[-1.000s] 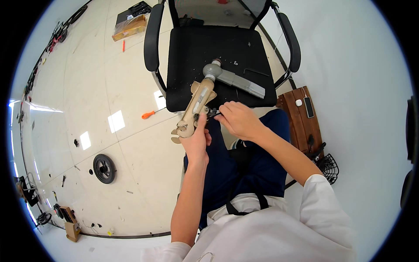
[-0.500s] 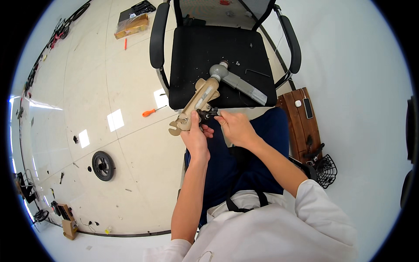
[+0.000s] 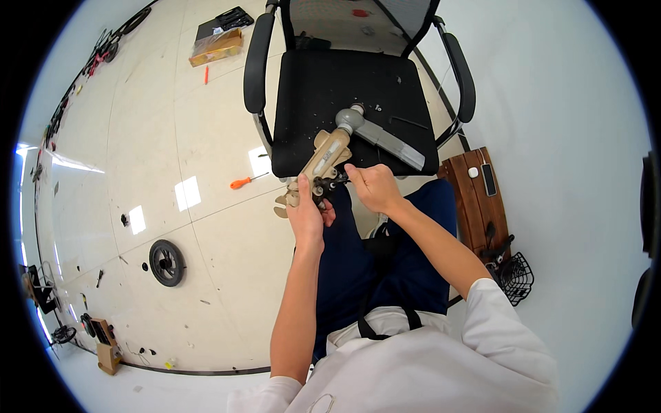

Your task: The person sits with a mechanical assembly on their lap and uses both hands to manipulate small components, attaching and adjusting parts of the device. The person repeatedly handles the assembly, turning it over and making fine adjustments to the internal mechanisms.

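Note:
A beige frame part (image 3: 328, 155), joined to a grey tube section (image 3: 392, 143), rests partly on the black chair seat and juts out over its front edge. My left hand (image 3: 307, 224) is closed around the beige part's lower end, thumb on top. Beside that thumb sits a dark mechanism (image 3: 326, 186) with bolt-like round ends, on the right side of the beige part. My right hand (image 3: 377, 189) is closed in a pinch right next to this mechanism. A thin dark piece shows at its fingertips, too small to name.
The office chair (image 3: 289, 103) carries a hex key (image 3: 409, 122) and small loose screws. Across the tiled floor to the left lie an orange screwdriver (image 3: 240, 184), a black wheel (image 3: 166, 263) and a cardboard box (image 3: 217, 47). A wooden bench (image 3: 465, 186) with a phone (image 3: 488, 179) stands at right.
The whole view has shifted slightly. My right hand has turned a little beside the dark mechanism, its fingers now higher. My left hand keeps its hold on the beige frame part.

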Tool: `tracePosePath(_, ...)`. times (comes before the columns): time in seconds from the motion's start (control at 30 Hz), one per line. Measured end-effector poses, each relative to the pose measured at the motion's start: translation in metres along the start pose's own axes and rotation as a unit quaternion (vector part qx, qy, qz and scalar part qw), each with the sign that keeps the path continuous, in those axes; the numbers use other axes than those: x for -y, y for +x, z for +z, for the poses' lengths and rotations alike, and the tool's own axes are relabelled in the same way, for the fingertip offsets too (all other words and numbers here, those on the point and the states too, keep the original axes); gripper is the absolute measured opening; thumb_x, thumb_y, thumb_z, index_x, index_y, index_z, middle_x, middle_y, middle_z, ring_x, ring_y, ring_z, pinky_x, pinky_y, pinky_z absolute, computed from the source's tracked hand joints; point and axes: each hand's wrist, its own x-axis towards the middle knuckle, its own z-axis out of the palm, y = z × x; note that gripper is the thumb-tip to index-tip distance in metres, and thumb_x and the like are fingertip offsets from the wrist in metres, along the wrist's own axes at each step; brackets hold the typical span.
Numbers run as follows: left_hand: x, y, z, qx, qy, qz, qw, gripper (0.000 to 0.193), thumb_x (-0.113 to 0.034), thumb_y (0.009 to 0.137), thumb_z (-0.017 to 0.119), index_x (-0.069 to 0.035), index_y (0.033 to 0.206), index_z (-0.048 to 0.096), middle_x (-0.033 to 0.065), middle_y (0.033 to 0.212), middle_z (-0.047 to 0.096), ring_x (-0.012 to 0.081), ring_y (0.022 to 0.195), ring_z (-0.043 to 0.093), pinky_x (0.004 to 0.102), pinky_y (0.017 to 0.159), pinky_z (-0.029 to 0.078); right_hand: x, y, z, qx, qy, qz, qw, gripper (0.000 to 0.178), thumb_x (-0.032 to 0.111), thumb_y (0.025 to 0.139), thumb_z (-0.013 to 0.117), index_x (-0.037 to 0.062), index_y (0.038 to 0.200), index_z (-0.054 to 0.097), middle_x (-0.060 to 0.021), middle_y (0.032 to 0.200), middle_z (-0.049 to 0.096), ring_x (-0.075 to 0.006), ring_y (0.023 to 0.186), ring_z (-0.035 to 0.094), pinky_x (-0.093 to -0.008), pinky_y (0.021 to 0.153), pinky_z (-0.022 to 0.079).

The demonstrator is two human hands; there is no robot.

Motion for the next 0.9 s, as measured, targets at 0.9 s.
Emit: tracePosePath(0.9,0.012,0.012,-0.008,0.081,0.06,0.076,0.992,0.041,-0.043,0.103,0.045,-0.004,0.097,0.057,0.0054,0.063,0.055,0.0144,0.048,0.052,0.0264,0.043,0.038,0.094,0.086,0.02,0.217,0.035,-0.12,0.968,0.022,0.021,0.086,0.065,0.0007,0.089,0.071,-0.0099,0.094,0.067,-0.0268,0.099,0.058,-0.041,0.09,0.044)
